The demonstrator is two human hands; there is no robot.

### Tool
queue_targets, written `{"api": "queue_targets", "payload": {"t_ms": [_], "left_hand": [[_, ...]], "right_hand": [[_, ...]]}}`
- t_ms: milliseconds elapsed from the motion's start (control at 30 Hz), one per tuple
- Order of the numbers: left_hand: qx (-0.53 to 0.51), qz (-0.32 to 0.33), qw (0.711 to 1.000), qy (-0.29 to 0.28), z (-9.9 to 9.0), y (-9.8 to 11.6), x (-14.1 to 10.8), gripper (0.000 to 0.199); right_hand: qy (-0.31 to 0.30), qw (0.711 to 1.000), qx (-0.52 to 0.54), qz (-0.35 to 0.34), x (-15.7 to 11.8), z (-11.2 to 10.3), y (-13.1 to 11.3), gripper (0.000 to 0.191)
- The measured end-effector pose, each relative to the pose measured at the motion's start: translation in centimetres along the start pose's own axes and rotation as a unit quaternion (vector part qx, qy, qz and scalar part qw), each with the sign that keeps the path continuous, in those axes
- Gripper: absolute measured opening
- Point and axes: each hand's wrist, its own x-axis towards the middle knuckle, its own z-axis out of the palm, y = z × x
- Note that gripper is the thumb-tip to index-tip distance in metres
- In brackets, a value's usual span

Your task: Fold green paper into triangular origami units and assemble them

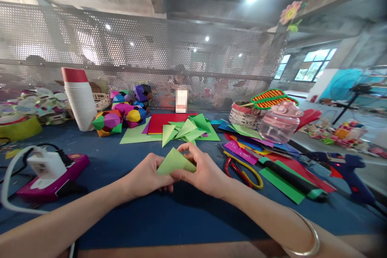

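Observation:
A light green folded paper (174, 163) with a pointed top is held between both hands above the blue table. My left hand (146, 175) pinches its left corner. My right hand (205, 171) grips the right side, its thumb across the lower edge and its fingers curled behind the paper. Just beyond the hands lies a pile of green folded paper pieces (189, 129), partly on flat green sheets and beside a red sheet (165, 123).
On the left are a power strip (53, 177), stacked paper cups (79, 100) and colourful paper balls (109, 123). Scissors (242, 171), a cutter (292, 179), coloured paper, a clear bottle (279, 124) and a glue gun (347, 169) lie right. A perforated screen (121, 52) stands behind.

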Motion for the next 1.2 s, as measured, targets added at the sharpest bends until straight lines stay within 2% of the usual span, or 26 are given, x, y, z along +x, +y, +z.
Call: {"api": "queue_targets", "payload": {"t_ms": [67,133,500,767,1000,1200], "left_hand": [[0.001,0.012,1.0,0.007,-0.5,-0.1,0.1,0.022],[0.006,0.023,1.0,0.011,-0.8,-0.1,0.2,0.023],[0.041,0.031,0.999,0.01,-0.8,0.1,0.0,0.024],[0.045,0.02,0.998,0.041,-1.3,0.0,0.4,0.028],[0.038,0.016,0.998,0.041,-1.6,-0.5,0.5,0.031],[0.028,0.017,0.998,0.056,-1.8,-0.3,0.6,0.029]], "right_hand": [[-0.033,0.996,0.082,0.016,0.2,-0.3,0.3,0.054],[-0.052,0.991,0.121,0.014,0.4,-0.4,0.5,0.055],[-0.069,0.981,0.18,0.024,0.7,-0.3,0.8,0.066],[-0.037,0.989,0.137,0.041,1.2,-1.0,1.4,0.068],[-0.01,0.994,0.099,0.05,1.1,-1.6,1.4,0.055],[0.007,0.994,0.09,0.06,1.3,-1.6,1.4,0.057]]}}
